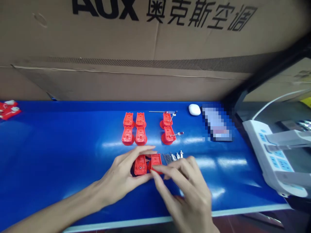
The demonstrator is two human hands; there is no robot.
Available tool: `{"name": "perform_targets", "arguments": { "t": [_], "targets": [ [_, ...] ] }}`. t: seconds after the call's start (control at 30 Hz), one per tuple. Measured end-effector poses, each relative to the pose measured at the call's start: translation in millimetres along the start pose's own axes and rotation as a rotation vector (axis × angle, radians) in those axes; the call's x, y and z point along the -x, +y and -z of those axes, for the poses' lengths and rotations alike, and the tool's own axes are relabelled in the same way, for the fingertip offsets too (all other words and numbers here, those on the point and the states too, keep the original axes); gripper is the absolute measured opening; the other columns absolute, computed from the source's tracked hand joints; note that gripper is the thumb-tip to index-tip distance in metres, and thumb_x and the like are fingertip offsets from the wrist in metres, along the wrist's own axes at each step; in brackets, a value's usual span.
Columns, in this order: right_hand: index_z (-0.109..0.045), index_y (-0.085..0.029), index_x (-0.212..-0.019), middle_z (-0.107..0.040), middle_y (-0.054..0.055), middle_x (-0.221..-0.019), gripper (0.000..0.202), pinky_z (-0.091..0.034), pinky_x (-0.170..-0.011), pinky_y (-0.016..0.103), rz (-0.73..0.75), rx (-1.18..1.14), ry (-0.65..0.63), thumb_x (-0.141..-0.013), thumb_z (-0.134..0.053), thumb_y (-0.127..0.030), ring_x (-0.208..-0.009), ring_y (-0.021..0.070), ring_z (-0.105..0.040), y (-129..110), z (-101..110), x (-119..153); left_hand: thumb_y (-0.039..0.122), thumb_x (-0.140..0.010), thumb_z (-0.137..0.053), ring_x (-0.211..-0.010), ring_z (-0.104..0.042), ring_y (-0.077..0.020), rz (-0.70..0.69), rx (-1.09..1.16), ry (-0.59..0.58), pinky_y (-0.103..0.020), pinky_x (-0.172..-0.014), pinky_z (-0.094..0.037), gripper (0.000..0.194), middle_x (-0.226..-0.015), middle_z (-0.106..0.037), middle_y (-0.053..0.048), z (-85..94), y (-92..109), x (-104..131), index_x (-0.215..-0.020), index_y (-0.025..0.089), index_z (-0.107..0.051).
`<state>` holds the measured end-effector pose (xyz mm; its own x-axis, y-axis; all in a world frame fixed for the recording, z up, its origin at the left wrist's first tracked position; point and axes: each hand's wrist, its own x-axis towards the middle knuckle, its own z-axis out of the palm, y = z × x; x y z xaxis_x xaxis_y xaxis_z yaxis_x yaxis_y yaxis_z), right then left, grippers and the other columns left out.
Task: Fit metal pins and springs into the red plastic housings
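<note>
Eight red plastic housings (134, 128) mid-frame: four in a block, two with metal pins upper right of those, two under the hands. One white earbud case (194, 109), one power strip (274, 158) far right.

On the blue table (60, 145), the left hand (121, 178) cups a red plastic part (140, 165) from nine o'clock, fingers curled around it. The right hand (187, 191) comes in from five o'clock, fingertips touching a second red part (155, 160) just beside the first. At three o'clock of that pair lies a small heap of metal pins (173, 157). At twelve o'clock, four red parts (134, 132) sit in a square block; two more with pins (167, 128) stand at one o'clock. A white power strip (272, 155) lies far toward three o'clock.
</note>
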<state>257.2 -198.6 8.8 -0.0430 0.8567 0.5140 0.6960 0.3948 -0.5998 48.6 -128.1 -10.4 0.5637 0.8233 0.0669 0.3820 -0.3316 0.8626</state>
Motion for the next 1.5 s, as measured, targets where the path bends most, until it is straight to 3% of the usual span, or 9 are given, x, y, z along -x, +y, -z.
{"name": "perform_targets", "arguments": {
  "t": [0.1, 0.4, 0.53, 0.97, 1.07, 1.17, 1.3, 1.4, 1.5],
  "targets": [
    [-0.077, -0.025, -0.105, -0.065, 0.004, -0.086, 0.008, -0.051, -0.072, 0.035, -0.013, 0.072, -0.097, -0.103, -0.072, -0.019, -0.082, 0.0211, -0.057, -9, -13, -10, 0.025, -0.099, -0.081, -0.131, -0.077, -0.0262, -0.004, -0.004, -0.026, -0.041, -0.112, -0.065, 0.065, -0.146, -0.076, -0.003, 2.2, -1, 0, -0.156, 0.035, -0.052],
    [-0.075, -0.023, -0.094, -0.068, 0.004, -0.09, 0.014, -0.04, -0.061, 0.034, 0.016, 0.218, -0.223, -0.093, -0.08, -0.01, -0.088, 0.0246, -0.055, -14, -26, -20, 0.013, -0.098, -0.078, -0.134, -0.074, -0.0245, -0.076, -0.044, -0.03, -0.037, -0.113, -0.063, 0.073, -0.15, -0.072, -0.004, 3.0, -6, 4, -0.16, 0.035, -0.046],
    [-0.071, -0.022, -0.089, -0.069, 0.005, -0.095, 0.019, -0.034, -0.058, 0.033, 0.026, 0.285, -0.265, -0.096, -0.072, -0.005, -0.091, 0.0239, -0.056, -15, -29, -17, 0.009, -0.097, -0.077, -0.135, -0.073, -0.0239, -0.098, -0.053, -0.023, -0.036, -0.113, -0.063, 0.075, -0.151, -0.071, -0.004, 1.8, -9, 5, -0.16, 0.035, -0.046],
    [-0.068, -0.021, -0.091, -0.063, 0.008, -0.085, 0.03, -0.032, -0.052, 0.033, 0.057, 0.397, -0.116, -0.103, -0.047, -0.004, -0.085, 0.0244, -0.053, -23, -43, -5, 0.015, -0.099, -0.079, -0.136, -0.073, -0.0227, -0.073, -0.028, -0.024, -0.037, -0.116, -0.062, 0.076, -0.153, -0.071, -0.002, -2.2, -11, 7, -0.163, 0.038, -0.045],
    [-0.071, -0.021, -0.101, -0.062, 0.008, -0.087, 0.025, -0.033, -0.055, 0.033, 0.041, 0.341, -0.083, -0.106, -0.049, -0.009, -0.086, 0.0242, -0.053, -22, -39, 1, 0.018, -0.1, -0.079, -0.136, -0.073, -0.0229, -0.066, -0.047, -0.026, -0.037, -0.116, -0.062, 0.075, -0.152, -0.071, -0.003, -1.9, -11, 7, -0.164, 0.038, -0.045],
    [-0.071, -0.023, -0.121, -0.062, 0.003, -0.086, 0.019, -0.041, -0.064, 0.033, 0.057, 0.192, -0.049, -0.108, -0.061, -0.014, -0.08, 0.0213, -0.049, -13, -17, 4, 0.025, -0.101, -0.081, -0.134, -0.074, -0.0228, -0.074, -0.054, -0.011, -0.037, -0.114, -0.063, 0.072, -0.15, -0.073, -0.002, -3.1, -9, 6, -0.163, 0.038, -0.045],
    [-0.073, -0.027, -0.119, -0.063, 0.001, -0.088, 0.015, -0.045, -0.076, 0.035, -0.164, 0.095, -0.039, -0.109, -0.066, -0.019, -0.08, 0.0202, -0.052, 16, 13, 5, 0.031, -0.099, -0.085, -0.13, -0.077, -0.0223, -0.067, -0.067, 0.019, -0.037, -0.115, -0.063, 0.072, -0.146, -0.076, -0.002, -4.9, -5, 4, -0.16, 0.036, -0.048],
    [-0.075, -0.027, -0.116, -0.063, 0.003, -0.09, 0.014, -0.045, -0.078, 0.038, -0.232, 0.112, -0.095, -0.111, -0.062, -0.023, -0.084, 0.0222, -0.054, 44, 21, 9, 0.03, -0.098, -0.086, -0.131, -0.076, -0.0224, -0.073, -0.073, 0.018, -0.037, -0.116, -0.063, 0.072, -0.145, -0.076, -0.002, -4.7, -3, 3, -0.159, 0.034, -0.048],
    [-0.075, -0.025, -0.117, -0.065, 0.003, -0.094, 0.015, -0.046, -0.082, 0.038, -0.193, 0.107, -0.151, -0.112, -0.061, -0.021, -0.088, 0.0222, -0.054, 63, 21, 15, 0.031, -0.098, -0.086, -0.131, -0.076, -0.0222, -0.071, -0.086, 0.022, -0.037, -0.116, -0.063, 0.073, -0.145, -0.076, -0.002, -4.2, -2, 3, -0.159, 0.035, -0.048]
  ]
}}
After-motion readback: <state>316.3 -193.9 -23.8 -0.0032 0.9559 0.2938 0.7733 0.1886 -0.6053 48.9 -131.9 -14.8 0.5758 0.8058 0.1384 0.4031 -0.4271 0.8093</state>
